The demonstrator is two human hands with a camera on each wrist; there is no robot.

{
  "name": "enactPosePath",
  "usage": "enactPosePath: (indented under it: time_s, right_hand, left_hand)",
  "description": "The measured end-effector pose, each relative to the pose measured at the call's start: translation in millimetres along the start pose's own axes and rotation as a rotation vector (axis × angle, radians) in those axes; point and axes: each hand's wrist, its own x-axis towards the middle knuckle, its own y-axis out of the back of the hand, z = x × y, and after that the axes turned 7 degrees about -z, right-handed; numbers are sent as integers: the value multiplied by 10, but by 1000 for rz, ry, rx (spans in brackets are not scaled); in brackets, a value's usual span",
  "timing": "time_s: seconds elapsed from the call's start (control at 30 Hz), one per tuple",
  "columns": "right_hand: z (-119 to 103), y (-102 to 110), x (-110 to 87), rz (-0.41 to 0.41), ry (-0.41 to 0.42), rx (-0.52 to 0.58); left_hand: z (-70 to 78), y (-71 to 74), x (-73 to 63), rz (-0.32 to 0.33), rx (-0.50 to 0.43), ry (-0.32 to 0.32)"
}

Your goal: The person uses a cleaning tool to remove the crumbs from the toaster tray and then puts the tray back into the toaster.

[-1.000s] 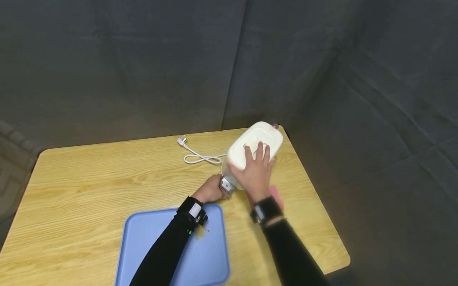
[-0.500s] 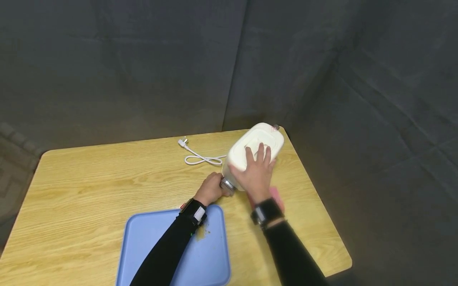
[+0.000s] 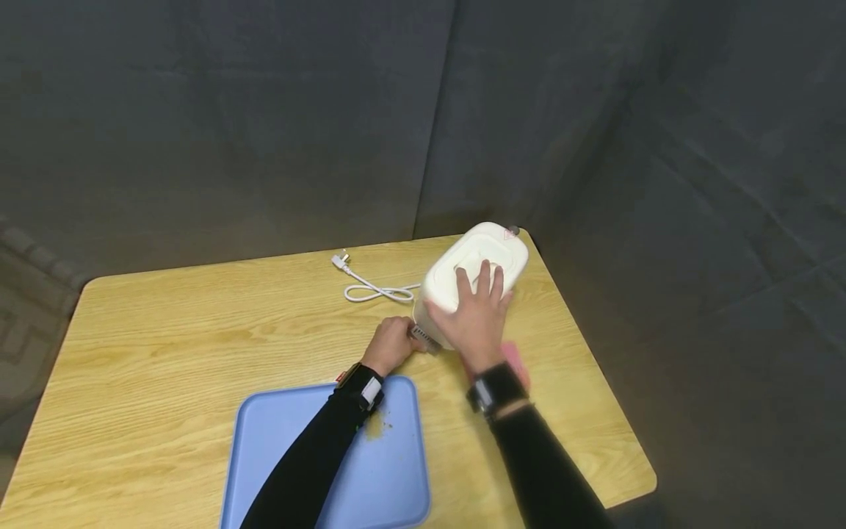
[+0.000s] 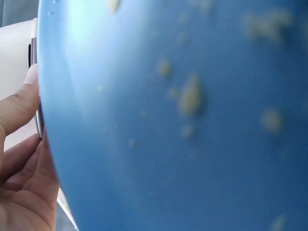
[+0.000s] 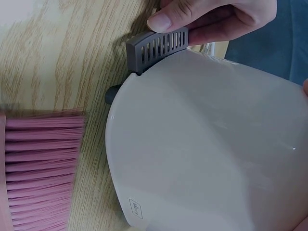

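A white electric appliance (image 3: 476, 253) lies tipped at the table's back right, a flat face with a recessed middle turned up. My right hand (image 3: 472, 316) rests on that face with fingers spread. At the appliance's lower left edge, my left hand (image 3: 390, 344) pinches a grey slotted piece (image 3: 425, 338) between thumb and fingers. The right wrist view shows this slotted piece (image 5: 156, 48) sitting against the rounded corner of the white body (image 5: 192, 139), the left thumb on its end. In the left wrist view, a blue crumb-dotted surface (image 4: 168, 159) hides most of the work.
A blue tray (image 3: 264, 419) with yellowish crumbs (image 3: 375, 426) lies at the front, under my left forearm. Pink brush bristles (image 5: 43, 168) lie right of the appliance, partly behind my right wrist. A looped white power cord (image 3: 380, 292) with its plug lies behind my left hand.
The slotted piece has moved closer to the appliance's edge, and my left hand has shifted slightly up with it. My right hand stays spread on the appliance.
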Motion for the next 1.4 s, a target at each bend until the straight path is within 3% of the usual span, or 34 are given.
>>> enactPosePath:
  time_s: [0.93, 1.4]
  right_hand:
    - [2, -22, -22, 19, 5, -9]
    - [11, -20, -31, -15, -12, 37]
  left_hand:
    - [8, 28, 3, -35, -32, 63]
    - [22, 30, 4, -54, -66, 89]
